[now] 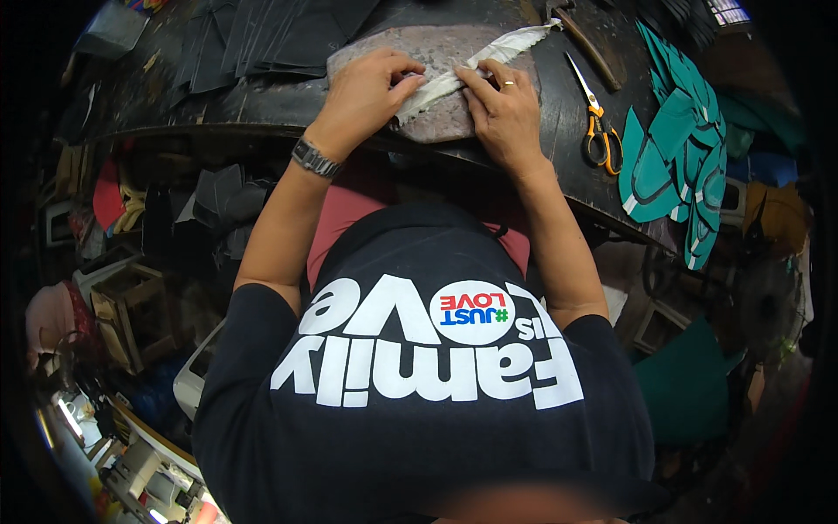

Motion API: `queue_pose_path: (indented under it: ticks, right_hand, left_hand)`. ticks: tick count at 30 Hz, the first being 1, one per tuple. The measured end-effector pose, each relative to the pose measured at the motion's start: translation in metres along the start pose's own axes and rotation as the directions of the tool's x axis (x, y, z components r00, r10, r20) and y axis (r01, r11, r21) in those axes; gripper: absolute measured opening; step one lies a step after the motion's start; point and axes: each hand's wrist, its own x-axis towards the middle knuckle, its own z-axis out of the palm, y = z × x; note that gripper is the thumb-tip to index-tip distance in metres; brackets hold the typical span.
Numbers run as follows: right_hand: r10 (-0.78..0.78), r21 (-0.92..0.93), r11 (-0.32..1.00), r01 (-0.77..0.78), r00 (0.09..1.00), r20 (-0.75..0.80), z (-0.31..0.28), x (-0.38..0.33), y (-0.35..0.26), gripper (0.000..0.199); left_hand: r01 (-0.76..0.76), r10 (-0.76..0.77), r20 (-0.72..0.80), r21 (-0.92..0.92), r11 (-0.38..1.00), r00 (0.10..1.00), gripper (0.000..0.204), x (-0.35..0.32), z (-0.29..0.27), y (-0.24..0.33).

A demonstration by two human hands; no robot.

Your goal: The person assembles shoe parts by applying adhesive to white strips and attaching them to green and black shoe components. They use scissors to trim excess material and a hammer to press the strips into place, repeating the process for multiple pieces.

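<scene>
A long, narrow white strip [517,43] with creased, uneven edges lies slantwise over a flat, mottled stone slab [445,129] at the near edge of the table. It looks like cloth. My left hand [371,94], with a metal watch on its wrist, has thumb and fingers closed at the strip's lower left part. Farther along, my right hand [509,112], a ring on one finger, pinches the strip's middle. The strip's far end reaches toward the head of a hammer [592,54].
Orange-and-black-handled scissors [598,131] lie right of the slab on the dark table [271,105]. Green cut pieces [681,148] pile at the right edge, partly overhanging. Black cut sheets [262,39] spread at the far left. Below left stands a wooden stool [131,310].
</scene>
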Motion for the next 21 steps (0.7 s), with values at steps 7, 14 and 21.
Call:
queue_pose_path:
  ticks: [7, 14, 21]
  right_hand:
    - [0.063, 0.082, 0.995, -0.061, 0.998, -0.024, -0.001, -0.007, -0.003, 0.047]
    - [0.109, 0.168, 0.980, -0.103, 0.994, -0.024, -0.004, -0.006, -0.004, 0.048]
    - [0.304, 0.487, 0.828, -0.279, 0.952, 0.030, -0.015, -0.008, 0.008, 0.052]
  left_hand:
    - [-0.095, 0.092, 0.040, 0.074, 0.993, 0.995, 0.026, 0.014, 0.010, -0.005]
    - [0.187, 0.031, 0.356, -0.560, 0.807, 0.934, 0.029, 0.029, 0.005, -0.015]
    - [0.289, -0.014, 0.426, -0.589, 0.755, 0.905, 0.036, 0.025, 0.004, -0.017]
